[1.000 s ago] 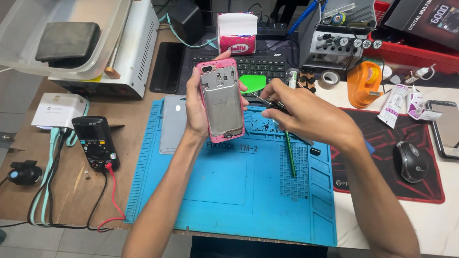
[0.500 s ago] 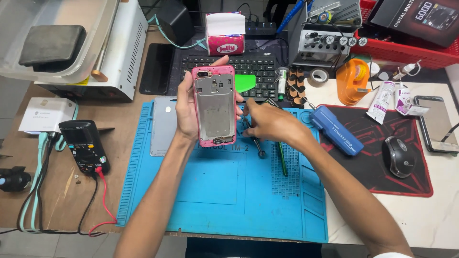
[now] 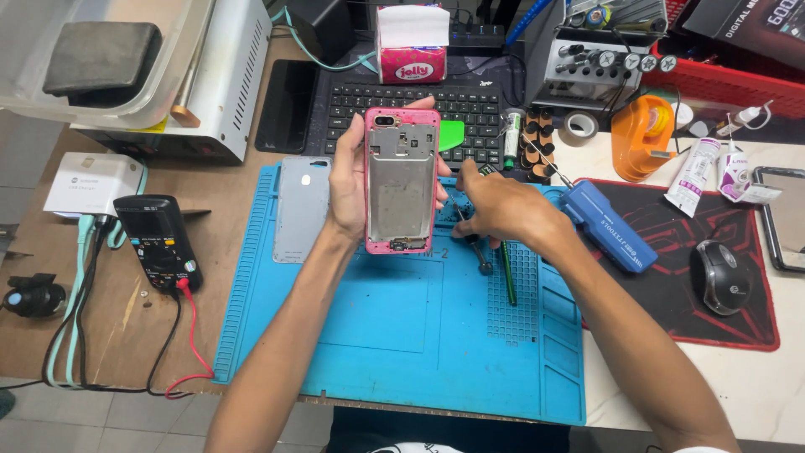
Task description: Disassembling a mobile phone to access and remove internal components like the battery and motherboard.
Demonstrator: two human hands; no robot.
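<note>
Over a blue mat, left hand holds pink-rimmed, opened phone

Matt silicone mat, bare-metal phone frame

Left hand palm hidden behind the pink phone frame. Right hand covers the top of the small dark tool right of that frame; grip unclear. Right-edge tablet cropped.
</note>
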